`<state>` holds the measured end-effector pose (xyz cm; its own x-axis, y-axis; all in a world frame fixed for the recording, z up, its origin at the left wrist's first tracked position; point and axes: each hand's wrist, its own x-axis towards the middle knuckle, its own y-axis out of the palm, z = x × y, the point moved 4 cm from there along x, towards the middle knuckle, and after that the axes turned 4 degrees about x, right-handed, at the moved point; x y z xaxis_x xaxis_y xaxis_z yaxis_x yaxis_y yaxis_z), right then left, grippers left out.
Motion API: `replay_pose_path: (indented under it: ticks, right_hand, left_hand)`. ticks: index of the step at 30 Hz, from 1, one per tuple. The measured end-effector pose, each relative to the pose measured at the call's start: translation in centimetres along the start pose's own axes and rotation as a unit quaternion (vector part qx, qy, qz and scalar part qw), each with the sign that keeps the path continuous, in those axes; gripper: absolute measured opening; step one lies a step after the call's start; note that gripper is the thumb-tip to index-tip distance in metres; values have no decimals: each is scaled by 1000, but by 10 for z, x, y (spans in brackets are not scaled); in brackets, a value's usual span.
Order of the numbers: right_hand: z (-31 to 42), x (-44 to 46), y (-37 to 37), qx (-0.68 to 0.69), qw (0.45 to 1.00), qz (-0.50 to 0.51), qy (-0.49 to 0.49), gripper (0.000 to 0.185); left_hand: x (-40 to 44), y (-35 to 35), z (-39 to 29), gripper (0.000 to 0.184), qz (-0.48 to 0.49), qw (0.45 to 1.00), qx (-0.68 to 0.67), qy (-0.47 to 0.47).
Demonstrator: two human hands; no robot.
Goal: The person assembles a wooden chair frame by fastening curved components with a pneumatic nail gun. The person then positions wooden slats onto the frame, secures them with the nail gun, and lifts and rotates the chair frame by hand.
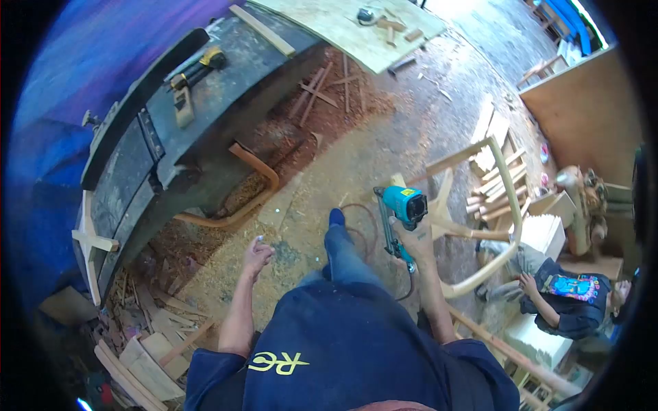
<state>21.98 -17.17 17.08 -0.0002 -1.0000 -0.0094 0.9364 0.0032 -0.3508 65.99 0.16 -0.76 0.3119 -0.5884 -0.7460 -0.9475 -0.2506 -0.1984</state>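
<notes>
My right hand point(415, 241) is wrapped round the grip of a teal and black nail gun point(404, 203), held out in front of my right leg. A thin air hose point(373, 220) curves over the floor near it. Just beyond that hand stands a pale wooden chair frame point(515, 218) with a curved rail; whether the tool touches it I cannot tell. My left hand point(258, 256) hangs over the dusty floor, its fingers loosely bent and apart, with nothing visible in it.
At left stands a dark machine table point(205, 89) bearing a tape measure point(213, 57) and a wooden cross piece point(94, 240). Wood scraps point(154, 356) lie lower left. Stacked sticks point(500, 181) and a seated person point(572, 291) are at right. A pale board point(336, 27) is at the top.
</notes>
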Motion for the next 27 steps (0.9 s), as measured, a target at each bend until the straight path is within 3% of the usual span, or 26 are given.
replay_pose_path:
  ticks: [3,4,7,9,13,15,17,19,24,27]
  right_hand:
    - [12,53,27,30,985,58,162,37]
    - [20,77,42,69,996,19,51,39]
    - [45,145,78,105,994,22,11,41]
    - [82,192,104,179,980,-33,-84,40]
    - [107,285,164,170,978,74,-97,43]
    - [133,325,205,218,959,99,-149,43]
    - [161,351,232,211,956,201,-17,32]
    - [162,389,286,294,926,237,7,24]
    - [182,436,374,450,854,200,170,23]
    - [183,460,420,483,837,201,157,20]
  left_hand:
    - [-14,-1,-36,89,-29,999,42,-7]
    - [-4,3,-51,91,-36,997,65,-10]
    - [22,-8,-24,96,-111,981,159,24]
    - [21,-19,-29,97,-135,971,195,41]
    - [28,-13,-84,96,-137,968,201,58]
    - [39,-15,-107,93,-116,972,166,119]
    - [56,-14,-132,91,-89,973,133,164]
    - [70,-14,-160,89,-60,974,107,193]
    - [96,-26,-228,85,-6,974,62,217]
    - [97,-36,-263,82,16,971,78,226]
